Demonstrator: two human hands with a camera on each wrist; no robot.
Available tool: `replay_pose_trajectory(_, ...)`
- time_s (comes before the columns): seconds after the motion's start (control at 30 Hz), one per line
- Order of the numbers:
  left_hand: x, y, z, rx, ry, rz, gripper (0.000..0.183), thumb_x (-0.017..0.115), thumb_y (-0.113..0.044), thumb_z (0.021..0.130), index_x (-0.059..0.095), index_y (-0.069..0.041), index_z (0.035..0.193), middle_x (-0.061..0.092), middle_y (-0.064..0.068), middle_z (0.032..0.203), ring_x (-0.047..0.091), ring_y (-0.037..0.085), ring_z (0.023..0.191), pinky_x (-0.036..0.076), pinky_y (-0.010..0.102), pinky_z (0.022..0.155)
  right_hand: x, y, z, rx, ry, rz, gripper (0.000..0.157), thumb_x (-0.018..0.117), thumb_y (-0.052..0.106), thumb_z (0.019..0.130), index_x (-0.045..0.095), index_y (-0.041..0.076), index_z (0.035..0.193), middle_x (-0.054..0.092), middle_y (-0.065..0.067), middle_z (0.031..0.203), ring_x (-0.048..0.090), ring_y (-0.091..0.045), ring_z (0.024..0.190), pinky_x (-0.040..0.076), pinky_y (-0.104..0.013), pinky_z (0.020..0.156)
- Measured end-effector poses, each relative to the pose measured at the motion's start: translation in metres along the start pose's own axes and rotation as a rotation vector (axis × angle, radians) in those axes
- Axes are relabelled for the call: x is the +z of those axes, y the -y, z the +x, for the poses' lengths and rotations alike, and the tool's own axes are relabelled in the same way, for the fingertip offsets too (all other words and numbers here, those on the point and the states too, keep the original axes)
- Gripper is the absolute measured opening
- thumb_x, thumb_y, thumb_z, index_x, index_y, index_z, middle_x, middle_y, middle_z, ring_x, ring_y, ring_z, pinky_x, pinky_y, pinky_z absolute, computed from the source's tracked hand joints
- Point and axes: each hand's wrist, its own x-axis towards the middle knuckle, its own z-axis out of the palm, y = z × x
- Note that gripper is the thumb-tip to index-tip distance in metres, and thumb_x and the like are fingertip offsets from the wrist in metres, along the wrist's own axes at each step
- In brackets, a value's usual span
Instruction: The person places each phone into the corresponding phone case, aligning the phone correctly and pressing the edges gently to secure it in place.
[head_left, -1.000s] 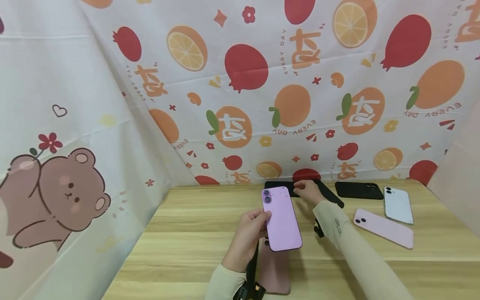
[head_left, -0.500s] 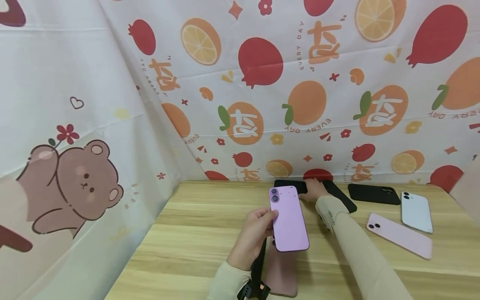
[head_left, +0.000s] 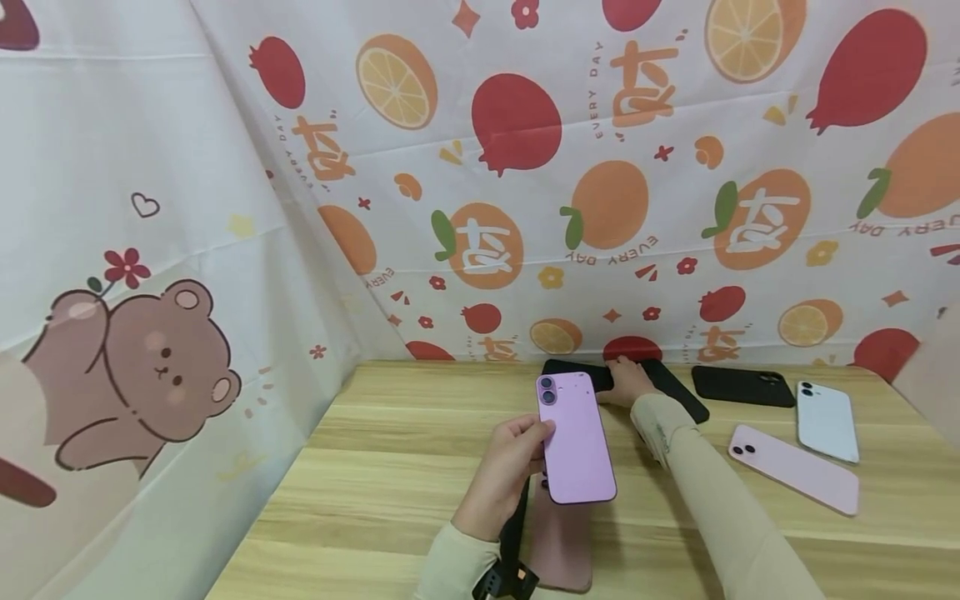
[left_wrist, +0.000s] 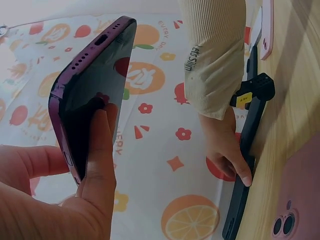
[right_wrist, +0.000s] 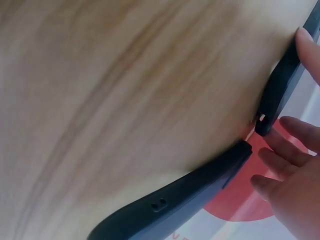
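My left hand (head_left: 498, 479) holds up a purple phone (head_left: 577, 442), thumb on its back and fingers on its screen side. The left wrist view shows its dark screen and bottom edge. At the back of the table my right hand (head_left: 628, 383) grips a black phone case (head_left: 581, 367), lying by the fabric wall. In the right wrist view the thumb presses the near edge of this case (right_wrist: 282, 85), with the fingers along its far side. A second black phone case (head_left: 681, 395) lies slanted beside the hand. Below the purple phone lies a rose-pink phone (head_left: 561, 542), partly hidden.
Farther right lie a third black phone case (head_left: 742, 386), a white phone (head_left: 827, 421) and a light pink phone (head_left: 795, 469). A fruit-printed cloth (head_left: 517, 125) hangs along the table's back edge. The wooden table (head_left: 360, 483) extends to the left.
My right hand has come down onto the black phone case and now grips it. The left hand still holds the purple phone in much the same place. The head view has turned slightly left.
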Motion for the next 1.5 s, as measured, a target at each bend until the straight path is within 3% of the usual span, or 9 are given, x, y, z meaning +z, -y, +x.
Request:
replay_pose_trajectory(0.23,0.0,0.0,-0.001,-0.004,0.004,-0.018,0.024,0.055,-0.014,0.096,0.065,0.008,0.096,0.067,0.005,0.08,0.063,0.011,0.068,0.052,0.025,0.065,-0.002,0.006,-0.005,-0.002,-0.029,-0.013,0.08,0.08,0.039,0.074,0.052,-0.014,0.126,0.046,-0.03,0.119,0.044,-0.044,0.113,0.043,-0.053,0.094)
replay_pose_trajectory(0.43,0.0,0.0,0.0,-0.005,0.008,-0.022,0.022,0.055,-0.014,0.096,0.064,0.005,0.09,0.066,0.004,0.078,0.062,0.011,0.067,0.052,0.025,0.064,-0.006,0.014,-0.013,-0.038,-0.05,-0.034,0.077,0.078,0.04,0.074,0.049,-0.018,0.116,0.048,-0.027,0.108,0.049,-0.039,0.1,0.046,-0.05,0.09)
replay_pose_trajectory(0.57,0.001,0.001,0.0,-0.006,0.013,-0.02,0.02,0.055,-0.014,0.095,0.062,0.0,0.082,0.065,0.003,0.076,0.061,0.011,0.067,0.051,0.025,0.064,-0.008,0.019,-0.022,-0.036,-0.028,0.016,0.079,0.076,0.038,0.078,0.04,-0.017,0.122,0.053,-0.034,0.116,0.053,-0.044,0.109,0.043,-0.053,0.097)
replay_pose_trajectory(0.7,0.001,0.001,0.0,0.0,0.02,-0.011,0.019,0.054,-0.014,0.095,0.063,0.001,0.086,0.064,0.002,0.074,0.06,0.011,0.066,0.05,0.025,0.064,-0.01,0.022,-0.034,-0.011,-0.041,0.035,0.087,0.074,0.039,0.081,0.034,-0.017,0.134,0.046,-0.038,0.13,0.048,-0.047,0.121,0.039,-0.053,0.101)
replay_pose_trajectory(0.97,0.0,-0.002,-0.003,0.01,0.037,-0.012,0.021,0.054,-0.014,0.096,0.063,0.005,0.091,0.063,0.002,0.075,0.06,0.01,0.068,0.05,0.025,0.065,-0.025,0.04,-0.075,0.062,-0.083,0.119,0.089,0.07,0.05,0.082,0.04,-0.016,0.134,0.049,-0.034,0.13,0.051,-0.044,0.118,0.042,-0.055,0.097)
replay_pose_trajectory(1.17,-0.004,-0.004,-0.003,0.017,0.04,-0.015,0.025,0.053,-0.014,0.097,0.062,0.01,0.099,0.064,0.002,0.077,0.061,0.01,0.069,0.051,0.024,0.065,-0.031,0.054,-0.109,0.135,-0.116,0.323,0.08,0.063,0.053,0.087,0.047,-0.01,0.132,0.056,-0.029,0.125,0.056,-0.038,0.112,0.045,-0.051,0.093)
replay_pose_trajectory(1.27,-0.005,-0.004,-0.002,0.024,0.041,-0.017,0.027,0.053,-0.014,0.097,0.062,0.011,0.101,0.064,0.002,0.077,0.062,0.01,0.069,0.052,0.024,0.066,-0.036,0.061,-0.125,0.17,-0.092,0.542,0.072,0.06,0.054,0.089,0.054,-0.007,0.126,0.062,-0.024,0.114,0.063,-0.033,0.1,0.05,-0.045,0.087)
replay_pose_trajectory(1.37,-0.006,-0.004,-0.001,0.032,0.045,-0.026,0.026,0.053,-0.014,0.097,0.062,0.011,0.101,0.064,0.001,0.077,0.062,0.01,0.069,0.052,0.024,0.066,-0.042,0.067,-0.139,0.211,-0.037,0.836,0.067,0.058,0.054,0.091,0.056,-0.007,0.12,0.065,-0.019,0.101,0.065,-0.025,0.085,0.053,-0.041,0.081)
replay_pose_trajectory(1.5,-0.005,-0.004,-0.001,0.032,0.043,-0.036,0.024,0.053,-0.013,0.097,0.062,0.009,0.099,0.064,0.0,0.076,0.061,0.009,0.068,0.051,0.024,0.066,-0.049,0.071,-0.159,0.2,0.049,1.124,0.068,0.05,0.053,0.095,0.05,-0.009,0.123,0.065,-0.017,0.101,0.066,-0.021,0.086,0.052,-0.039,0.085)
